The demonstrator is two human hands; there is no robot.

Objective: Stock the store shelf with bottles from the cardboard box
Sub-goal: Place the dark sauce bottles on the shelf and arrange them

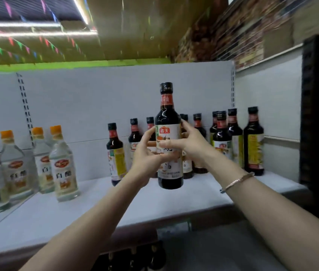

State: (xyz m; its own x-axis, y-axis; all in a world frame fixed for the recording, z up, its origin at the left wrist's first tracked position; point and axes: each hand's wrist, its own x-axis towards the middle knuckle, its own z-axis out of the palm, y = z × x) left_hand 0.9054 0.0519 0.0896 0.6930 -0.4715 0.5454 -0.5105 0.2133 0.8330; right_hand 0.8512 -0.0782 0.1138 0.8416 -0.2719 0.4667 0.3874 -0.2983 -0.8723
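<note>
Head cam: both hands up in front, holding one dark bottle (169, 153) upright, above the white shelf (96, 208) and not touching it. Left hand (147, 153) wraps the bottle's left side, fingers curled onto the label. Right hand (188, 143) grips the right side, thumb across the label front, fingers round the back. Bracelet (239, 180) on right wrist.

Behind the hands, at the shelf's back wall, a row of the same dark bottles (221, 137) w/ black caps; some directly behind the held one, partly hidden. One more dark bottle (115, 155) just left of the left hand, label turned sideways. Furthest right of the right hand, another dark bottle (253, 141) stands by the side panel.

Well left of the left hand: clear bottles (63, 167) w/ orange caps, white labels, standing in a group on the shelf; leftmost ones blurred.

Below the forearms, under the shelf edge, dark bottle tops (135, 257) show; whether they sit in a box can't tell. Black rack post (313, 114) far right of the right arm.
</note>
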